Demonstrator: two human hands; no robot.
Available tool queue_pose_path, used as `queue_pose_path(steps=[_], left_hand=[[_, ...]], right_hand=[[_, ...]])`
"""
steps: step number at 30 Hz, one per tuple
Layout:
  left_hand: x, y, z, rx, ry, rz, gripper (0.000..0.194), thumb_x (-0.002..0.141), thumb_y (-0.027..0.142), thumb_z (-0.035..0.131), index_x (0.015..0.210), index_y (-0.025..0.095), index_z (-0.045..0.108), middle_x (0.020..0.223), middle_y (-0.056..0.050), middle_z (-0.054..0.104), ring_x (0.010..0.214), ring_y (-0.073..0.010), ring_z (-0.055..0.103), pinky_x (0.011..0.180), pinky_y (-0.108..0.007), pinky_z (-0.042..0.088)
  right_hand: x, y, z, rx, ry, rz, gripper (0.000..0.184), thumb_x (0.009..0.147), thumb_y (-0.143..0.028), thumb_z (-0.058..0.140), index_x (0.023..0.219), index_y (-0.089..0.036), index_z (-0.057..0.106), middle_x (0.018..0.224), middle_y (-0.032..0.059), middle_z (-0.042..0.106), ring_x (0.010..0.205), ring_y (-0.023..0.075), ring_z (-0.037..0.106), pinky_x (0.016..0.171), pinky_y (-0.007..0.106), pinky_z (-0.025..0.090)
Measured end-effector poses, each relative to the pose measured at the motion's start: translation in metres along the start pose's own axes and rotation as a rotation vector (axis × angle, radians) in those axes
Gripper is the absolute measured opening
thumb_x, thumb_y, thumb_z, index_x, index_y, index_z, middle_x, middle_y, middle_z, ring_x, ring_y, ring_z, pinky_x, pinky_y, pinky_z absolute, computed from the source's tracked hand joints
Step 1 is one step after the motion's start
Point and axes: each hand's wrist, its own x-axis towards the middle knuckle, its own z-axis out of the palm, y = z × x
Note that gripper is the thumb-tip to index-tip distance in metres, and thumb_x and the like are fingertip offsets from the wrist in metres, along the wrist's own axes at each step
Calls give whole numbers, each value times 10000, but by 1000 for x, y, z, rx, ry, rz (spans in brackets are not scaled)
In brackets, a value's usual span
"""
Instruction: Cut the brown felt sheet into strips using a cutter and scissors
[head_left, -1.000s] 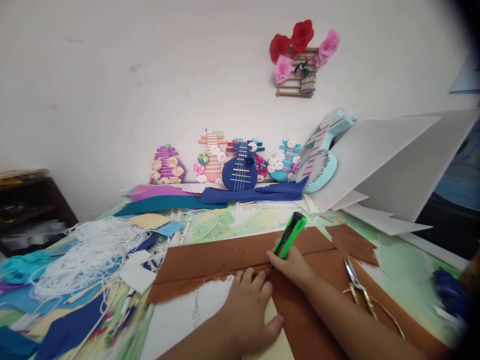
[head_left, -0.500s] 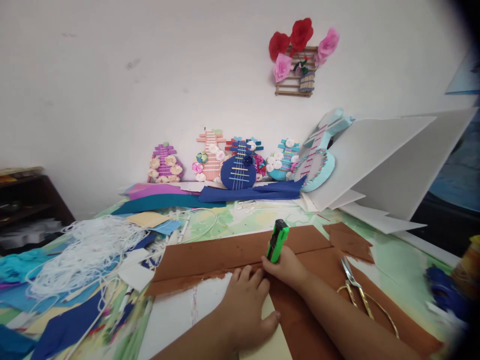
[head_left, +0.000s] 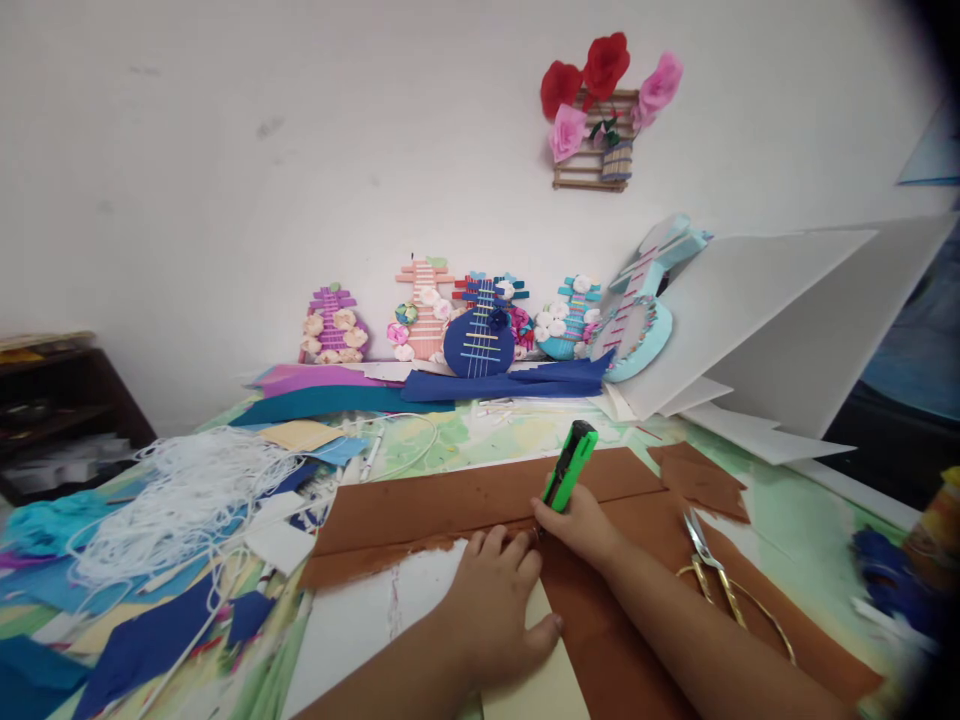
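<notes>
My right hand point(head_left: 581, 522) grips a green and black utility knife point(head_left: 571, 465), tilted with its lower end at the brown sheet point(head_left: 607, 600). Beside it, my left hand point(head_left: 499, 600) lies flat with fingers extended, pressing on a cream strip point(head_left: 544, 655) and the edge of the brown material. A long brown strip point(head_left: 450, 500) runs across the table just beyond both hands. Under my left forearm is a white board point(head_left: 360, 630) with a ragged brown edge. Gold-handled scissors point(head_left: 709, 565) rest partly open on the brown sheet, right of my right hand.
Tangled white cord point(head_left: 187, 500) and blue scraps point(head_left: 150, 640) crowd the left side. Along the wall stand several decorated lute-shaped crafts point(head_left: 480, 345), with blue cloth point(head_left: 510, 383) before them. White boards point(head_left: 750, 310) lean at the right, near a blue tape dispenser-like object point(head_left: 889, 580).
The utility knife has tilted further to the right at its top, and my right hand has shifted slightly right. My left hand stays pressed in nearly the same place.
</notes>
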Motion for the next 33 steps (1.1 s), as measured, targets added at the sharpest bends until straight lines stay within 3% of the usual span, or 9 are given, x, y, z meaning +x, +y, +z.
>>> queue_pose_path(steps=[7,16,28,33], left_hand=[[0,1,1,19,9,-5,506,756,531,374,1118,193,477,1207,-67,431,1104,-298,296,932,-446,182],[0,-2,4,-12,-11,-14,580,761,553,347,1202,184,416,1271,-70,374,1132,-312,268,936,-470,168],[0,-1,3,-9,10,-1,530,762,538,363,1151,188,448,1245,-71,399,1120,-308,283,931,-465,186],[0,-2,3,-2,6,4,541,762,532,364,1166,180,439,1239,-74,407,1117,-308,285,932,-465,182]], right_hand=[[-1,1,3,-64,-29,-96,234,641,-310,505,508,-184,359,459,-48,388,426,76,359,412,200,295],[1,2,-1,40,17,27,260,651,-350,480,510,-195,326,471,-43,382,458,90,385,429,204,330],[-2,-2,1,-47,-62,-56,249,627,-298,505,484,-183,336,465,-43,401,434,71,351,411,191,294],[0,-1,0,-13,-53,-27,278,634,-344,514,495,-184,335,475,-47,373,449,74,345,420,195,295]])
